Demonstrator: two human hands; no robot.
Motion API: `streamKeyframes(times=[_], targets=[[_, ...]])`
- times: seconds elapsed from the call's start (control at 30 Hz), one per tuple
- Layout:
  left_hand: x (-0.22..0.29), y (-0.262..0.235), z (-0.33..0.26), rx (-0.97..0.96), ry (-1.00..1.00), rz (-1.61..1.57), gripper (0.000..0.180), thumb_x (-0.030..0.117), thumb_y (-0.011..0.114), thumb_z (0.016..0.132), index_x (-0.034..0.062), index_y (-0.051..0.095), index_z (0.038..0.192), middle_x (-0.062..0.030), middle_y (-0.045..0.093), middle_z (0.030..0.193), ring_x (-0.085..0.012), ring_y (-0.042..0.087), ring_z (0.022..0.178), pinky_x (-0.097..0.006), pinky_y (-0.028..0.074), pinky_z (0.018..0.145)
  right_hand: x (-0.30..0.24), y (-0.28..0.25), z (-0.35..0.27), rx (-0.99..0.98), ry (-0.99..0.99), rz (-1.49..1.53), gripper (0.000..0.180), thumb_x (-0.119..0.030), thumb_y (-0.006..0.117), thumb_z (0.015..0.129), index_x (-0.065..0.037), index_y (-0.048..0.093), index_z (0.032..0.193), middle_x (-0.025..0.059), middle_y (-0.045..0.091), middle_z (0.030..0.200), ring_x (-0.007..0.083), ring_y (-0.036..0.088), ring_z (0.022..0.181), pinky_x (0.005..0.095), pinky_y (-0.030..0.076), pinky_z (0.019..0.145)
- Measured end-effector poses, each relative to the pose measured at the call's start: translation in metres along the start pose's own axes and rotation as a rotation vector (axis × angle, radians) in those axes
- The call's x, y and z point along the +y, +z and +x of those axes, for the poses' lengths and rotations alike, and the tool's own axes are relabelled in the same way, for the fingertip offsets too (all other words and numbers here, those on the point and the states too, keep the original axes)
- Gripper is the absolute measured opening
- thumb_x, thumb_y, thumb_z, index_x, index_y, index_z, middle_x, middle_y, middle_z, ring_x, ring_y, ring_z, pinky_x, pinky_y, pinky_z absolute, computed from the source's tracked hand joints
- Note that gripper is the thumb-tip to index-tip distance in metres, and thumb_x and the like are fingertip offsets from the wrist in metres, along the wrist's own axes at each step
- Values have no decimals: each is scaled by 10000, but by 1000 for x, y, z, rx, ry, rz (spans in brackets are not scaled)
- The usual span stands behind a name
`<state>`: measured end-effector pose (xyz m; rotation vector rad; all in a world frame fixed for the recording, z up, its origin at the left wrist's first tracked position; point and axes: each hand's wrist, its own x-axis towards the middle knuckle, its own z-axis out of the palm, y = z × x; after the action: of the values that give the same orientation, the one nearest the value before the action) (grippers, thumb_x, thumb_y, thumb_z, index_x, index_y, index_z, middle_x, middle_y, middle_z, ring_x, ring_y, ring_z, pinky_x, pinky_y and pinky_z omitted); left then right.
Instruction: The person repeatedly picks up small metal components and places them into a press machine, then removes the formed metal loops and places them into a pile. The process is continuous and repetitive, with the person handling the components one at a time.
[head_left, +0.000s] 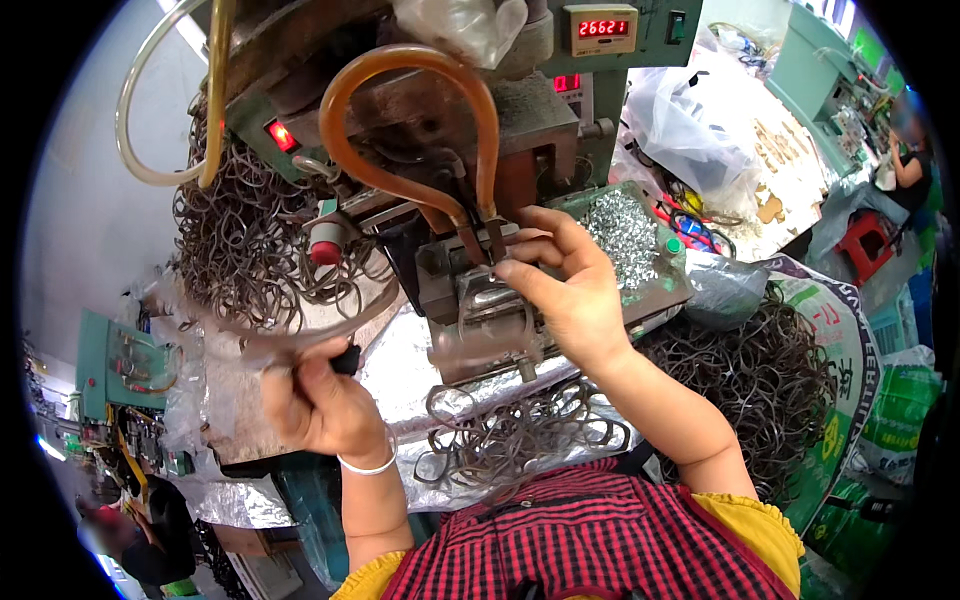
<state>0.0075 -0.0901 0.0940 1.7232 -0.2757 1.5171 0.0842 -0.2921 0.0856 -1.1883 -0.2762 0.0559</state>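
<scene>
From my end, I have the left hand (325,405) curled closed on a black handle (346,361), whose end pokes out past the thumb; a curved lever (300,335), badly blurred, runs beside it toward the machine. My right hand (565,285) is up at the metal fixture (437,290), thumb and forefinger narrowed almost to a pinch by its top; I cannot tell what, if anything, sits between them. A thin loop (463,318) shows just below those fingertips, too smeared for me to say whether I hold it.

An orange tube (481,105) arches above the fixture and bends down to it. Just beyond my right hand, a green tray (655,300) bears shiny metal bits (622,238), heaped toward its far edge.

On the bench (228,395), I see dark loops (520,435) spread along the near edge over silver sheeting (395,365), and a larger heap (240,230) toward the far left corner. Another pile (750,370) lies in a printed sack (835,335) right of the bench. Farther out, one person (908,170) sits at the right, another (155,530) at lower left.
</scene>
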Motion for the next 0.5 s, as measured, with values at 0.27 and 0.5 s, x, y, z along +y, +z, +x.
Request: streamKeyframes(times=[0.27, 0.5], targets=[[16, 14, -16, -514, 84, 103, 311, -143, 599, 708, -5, 696, 970, -175, 699, 929, -287, 673, 775, -344, 557, 668, -27, -8, -21, -128, -124, -264, 493, -38, 633, 861, 18, 504, 1334, 163, 604, 1249, 210, 609, 1118, 340, 460, 996], [-4, 50, -17, -617, 361, -52, 233, -103, 633, 798, 39, 640, 983, -152, 715, 958, -263, 654, 711, -321, 512, 591, 40, -121, 11, 257, -233, -1463, 338, -160, 729, 764, -69, 687, 1087, 216, 562, 1295, 391, 435, 1319, 503, 423, 1017]])
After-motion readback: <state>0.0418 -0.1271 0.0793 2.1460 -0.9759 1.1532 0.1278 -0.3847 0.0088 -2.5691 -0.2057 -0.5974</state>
